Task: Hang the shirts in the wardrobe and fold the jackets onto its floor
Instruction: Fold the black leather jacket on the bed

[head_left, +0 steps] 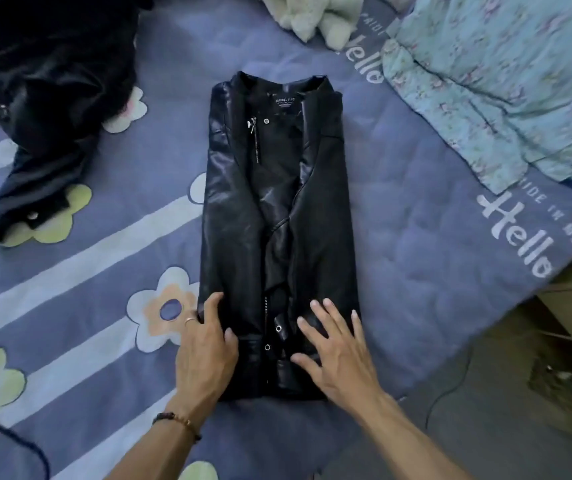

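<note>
Black leather jacket (pixel 275 216) laid lengthwise mid-bed on the purple bedsheet (pixel 416 237), collar toward the far side, hem at the near edge, both sides folded in to a narrow strip. Small white-lettered label inside the collar, too blurred to read. "Hello" printed in white twice on the sheet, near the right edge and again farther up beside the floral blue quilt (pixel 506 84); smaller lettering above each word only partly legible. Flower prints and pale stripes across the left half.

Bare sheet on either side of the jacket, wider toward the left. Right edge of the bed dropping to the floor (pixel 485 427) close past the jacket's near right corner. Second dark garment (pixel 42 109) heaped at the far left corner, well apart. Pale plush toy (pixel 315 15) at the far edge.

Left hand (pixel 205 351) resting on the jacket's near left edge, fingers curled around that edge, grasping it, ring and wrist bracelet visible. Right hand (pixel 336 355) flat on the jacket's near right part, fingers spread and straight, pressing, nothing grasped.
</note>
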`<state>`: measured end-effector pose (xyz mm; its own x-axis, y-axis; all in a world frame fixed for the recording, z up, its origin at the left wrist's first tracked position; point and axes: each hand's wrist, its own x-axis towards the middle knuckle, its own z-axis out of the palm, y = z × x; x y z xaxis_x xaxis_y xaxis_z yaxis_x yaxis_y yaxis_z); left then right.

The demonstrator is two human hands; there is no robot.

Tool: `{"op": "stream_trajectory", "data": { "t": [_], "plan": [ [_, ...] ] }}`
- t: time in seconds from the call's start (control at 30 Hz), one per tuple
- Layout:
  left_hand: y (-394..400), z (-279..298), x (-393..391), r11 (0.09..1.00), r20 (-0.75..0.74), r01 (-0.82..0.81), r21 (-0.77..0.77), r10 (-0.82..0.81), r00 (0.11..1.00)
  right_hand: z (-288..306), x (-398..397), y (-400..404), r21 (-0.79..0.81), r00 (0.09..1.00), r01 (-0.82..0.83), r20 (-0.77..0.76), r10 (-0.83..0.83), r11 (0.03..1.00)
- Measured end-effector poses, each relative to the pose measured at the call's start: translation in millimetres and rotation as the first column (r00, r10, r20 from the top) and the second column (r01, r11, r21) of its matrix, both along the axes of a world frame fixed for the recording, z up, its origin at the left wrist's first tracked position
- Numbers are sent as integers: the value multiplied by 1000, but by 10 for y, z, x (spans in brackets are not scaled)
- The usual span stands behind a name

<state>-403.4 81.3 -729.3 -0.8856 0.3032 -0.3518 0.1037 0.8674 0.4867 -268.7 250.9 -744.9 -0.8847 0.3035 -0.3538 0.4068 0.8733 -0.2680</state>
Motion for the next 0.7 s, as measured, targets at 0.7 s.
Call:
{"op": "stream_trajectory", "data": {
  "t": [0.7],
  "plan": [
    [-363, -282, 241, 639, -263, 618, -458, -762, 592, -139, 272, -366, 259, 994, -84, 83, 65, 962]
  ]
}}
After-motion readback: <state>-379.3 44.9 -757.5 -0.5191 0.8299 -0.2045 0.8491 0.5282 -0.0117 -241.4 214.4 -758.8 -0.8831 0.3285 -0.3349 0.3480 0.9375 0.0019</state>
